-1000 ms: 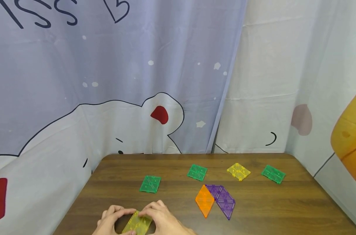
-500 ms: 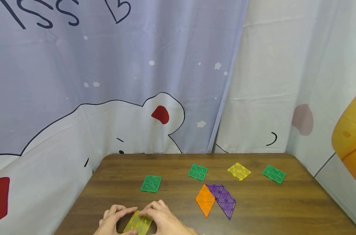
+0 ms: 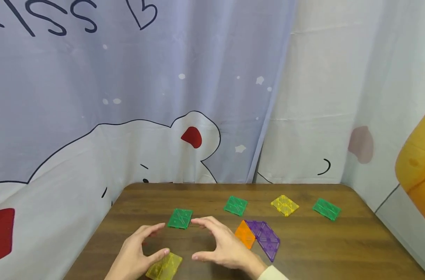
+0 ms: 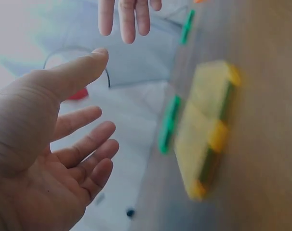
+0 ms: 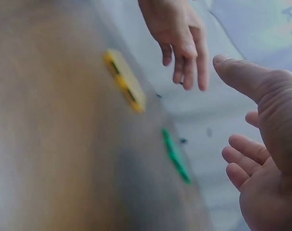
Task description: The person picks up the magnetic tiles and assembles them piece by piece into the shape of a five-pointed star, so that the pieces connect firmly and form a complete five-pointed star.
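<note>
A translucent yellow magnetic tile piece (image 3: 167, 267) lies at the front of the table, thick like a small stack in the left wrist view. My left hand (image 3: 135, 252) is over its left side with thumb and fingers spread, and the thumb overlaps it in the head view. My right hand (image 3: 226, 247), also spread and holding nothing, hovers to the right of the yellow piece and partly covers an orange diamond tile (image 3: 244, 233). Two joined purple tiles (image 3: 268, 238) lie against the orange one. Just beyond both hands' fingertips sits a green tile (image 3: 180, 218).
Along the back of the wooden table (image 3: 198, 190) lie a second green tile (image 3: 236, 205), a yellow tile (image 3: 285, 205) and a third green tile (image 3: 326, 209). A printed curtain (image 3: 146, 77) hangs behind the table.
Both hands have let go of the yellow piece and lifted away from it. The right hand has moved right and forward, over the orange tile; the yellow piece stays at the front.
</note>
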The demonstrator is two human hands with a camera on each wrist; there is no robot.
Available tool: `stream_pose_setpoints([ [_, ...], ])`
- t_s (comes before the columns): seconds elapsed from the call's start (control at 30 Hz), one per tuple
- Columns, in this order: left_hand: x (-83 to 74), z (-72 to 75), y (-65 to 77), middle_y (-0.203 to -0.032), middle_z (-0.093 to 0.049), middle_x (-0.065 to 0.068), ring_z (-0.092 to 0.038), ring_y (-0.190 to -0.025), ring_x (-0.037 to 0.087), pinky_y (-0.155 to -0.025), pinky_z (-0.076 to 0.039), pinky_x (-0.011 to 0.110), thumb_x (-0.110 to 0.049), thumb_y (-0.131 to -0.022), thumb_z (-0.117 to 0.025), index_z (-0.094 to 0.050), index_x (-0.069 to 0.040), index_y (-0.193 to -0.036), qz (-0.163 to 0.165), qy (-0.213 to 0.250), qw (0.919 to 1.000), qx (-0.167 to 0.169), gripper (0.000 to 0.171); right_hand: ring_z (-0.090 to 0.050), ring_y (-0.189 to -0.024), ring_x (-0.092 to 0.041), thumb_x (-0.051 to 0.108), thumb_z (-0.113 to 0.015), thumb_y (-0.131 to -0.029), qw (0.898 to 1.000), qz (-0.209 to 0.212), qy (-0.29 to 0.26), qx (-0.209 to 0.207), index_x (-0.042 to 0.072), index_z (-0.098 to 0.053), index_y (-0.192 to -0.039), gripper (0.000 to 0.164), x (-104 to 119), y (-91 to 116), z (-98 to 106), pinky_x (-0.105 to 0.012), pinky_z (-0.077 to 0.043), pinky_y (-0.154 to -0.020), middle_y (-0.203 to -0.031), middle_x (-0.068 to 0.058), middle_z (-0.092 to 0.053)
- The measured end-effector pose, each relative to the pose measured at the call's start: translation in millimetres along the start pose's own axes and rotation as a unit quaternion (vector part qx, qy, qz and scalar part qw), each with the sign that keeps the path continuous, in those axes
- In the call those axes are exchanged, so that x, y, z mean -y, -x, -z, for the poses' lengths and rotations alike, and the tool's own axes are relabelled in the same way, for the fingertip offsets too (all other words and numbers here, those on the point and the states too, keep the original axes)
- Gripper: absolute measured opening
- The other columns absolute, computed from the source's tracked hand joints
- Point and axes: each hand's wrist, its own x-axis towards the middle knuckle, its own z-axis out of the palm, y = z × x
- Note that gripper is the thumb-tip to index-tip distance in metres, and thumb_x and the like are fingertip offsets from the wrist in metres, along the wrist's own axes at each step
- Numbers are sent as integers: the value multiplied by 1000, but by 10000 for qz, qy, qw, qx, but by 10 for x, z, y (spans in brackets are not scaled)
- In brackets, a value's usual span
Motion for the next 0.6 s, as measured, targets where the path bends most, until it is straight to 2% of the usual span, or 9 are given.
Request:
stream_pose_setpoints([
  [0.13, -261, -82, -199, -128, -74, -7, -72, -116, 21, -91, -62, 40, -38, -85, -100, -73, -20, -146, -606, 43, 9981, -44, 69, -60, -144, -26, 42, -93, -92, 9987, -29, 188, -481, 32, -51, -164, 84, -46, 120, 385, -50, -51, -118, -160, 9, -59],
  [0.23, -436, -182, -338, -127, -74, -8, -71, -112, 15, -90, -62, 37, -34, -85, -100, -73, -16, -145, -1153, 77, 9933, 28, 68, -62, -142, -26, 37, -93, -93, 9962, -28, 299, -821, 26, -53, -164, 82, -105, 243, 655, -45, -55, -113, -157, 10, -61],
  [0.3, -554, -262, -422, -129, -75, -8, -70, -110, 13, -90, -62, 35, -33, -86, -99, -73, -14, -144, -1382, 111, 9902, 142, 66, -62, -141, -23, 35, -93, -93, 9939, -99, 389, -1027, 25, -53, -164, 82, -149, 340, 808, -42, -56, -111, -156, 10, -61],
  [0.47, -798, -524, -606, -138, -75, -1, -70, -114, 20, -94, -62, 38, -35, -89, -96, -73, -12, -146, -1625, 258, 9846, 586, 65, -62, -141, -27, 27, -91, -95, 9895, -392, 432, -1324, 22, -47, -169, 87, -293, 621, 1083, -38, -53, -113, -158, 6, -62],
  [0.6, -903, -745, -696, -140, -75, 1, -70, -117, 23, -96, -62, 40, -37, -91, -94, -72, -10, -146, -1699, 414, 9810, 842, 66, -63, -141, -33, 21, -90, -96, 9878, -614, 360, -1384, 15, -45, -169, 85, -425, 833, 1204, -33, -52, -114, -158, 0, -64],
])
